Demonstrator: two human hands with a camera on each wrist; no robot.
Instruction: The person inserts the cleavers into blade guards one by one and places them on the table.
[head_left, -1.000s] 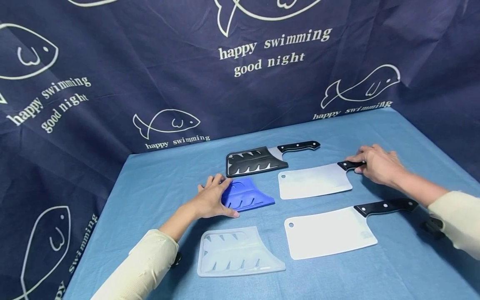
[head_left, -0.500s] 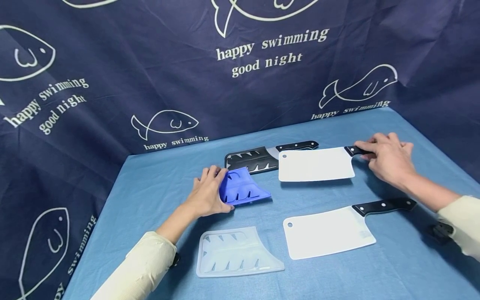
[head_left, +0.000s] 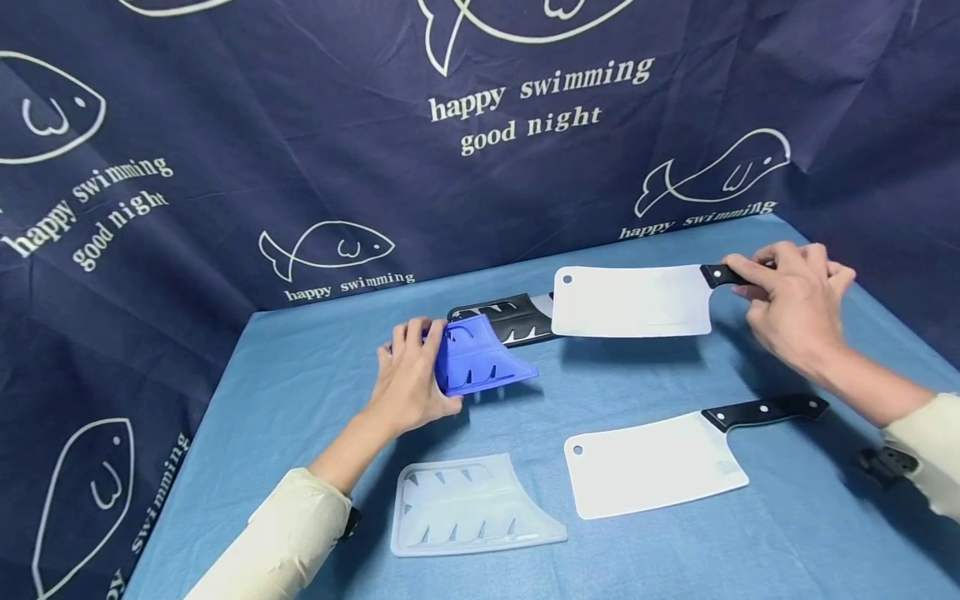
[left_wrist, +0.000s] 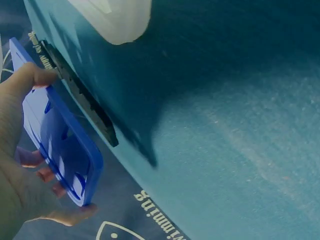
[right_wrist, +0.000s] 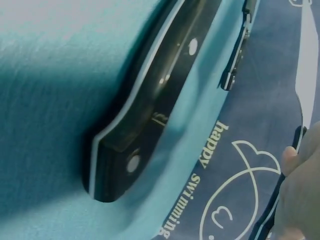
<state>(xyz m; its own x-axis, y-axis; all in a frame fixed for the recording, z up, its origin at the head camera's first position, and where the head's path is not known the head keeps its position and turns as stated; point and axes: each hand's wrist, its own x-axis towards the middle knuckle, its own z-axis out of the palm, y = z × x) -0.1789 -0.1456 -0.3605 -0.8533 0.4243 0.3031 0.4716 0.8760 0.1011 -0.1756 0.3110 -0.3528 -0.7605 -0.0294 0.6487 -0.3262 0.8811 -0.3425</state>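
Note:
My left hand (head_left: pixel 412 375) grips a blue blade cover (head_left: pixel 480 358) by its closed left end, thumb on the near edge and fingers on the far edge. The cover is raised off the table, its wide mouth facing right. My right hand (head_left: pixel 798 300) holds a cleaver (head_left: pixel 633 302) by its black handle, the white blade pointing left toward the cover, above its shadow on the cloth. In the left wrist view, the fingers curl around the edges of the blue cover (left_wrist: pixel 62 135). The right wrist view catches the hand (right_wrist: pixel 300 190) on the handle at its right edge.
A second cleaver (head_left: pixel 656 467) lies at front right, its handle large in the right wrist view. A clear blade cover (head_left: pixel 476 508) lies at front left. Behind the blue cover is a black blade cover (head_left: pixel 517 312) on another cleaver, partly hidden. A patterned curtain (head_left: pixel 480 167) stands behind.
Both hands have lifted off the table. The blue cover rose and shifted slightly left. The held cleaver rose, moved toward the back, and now hides the rear cleaver's handle.

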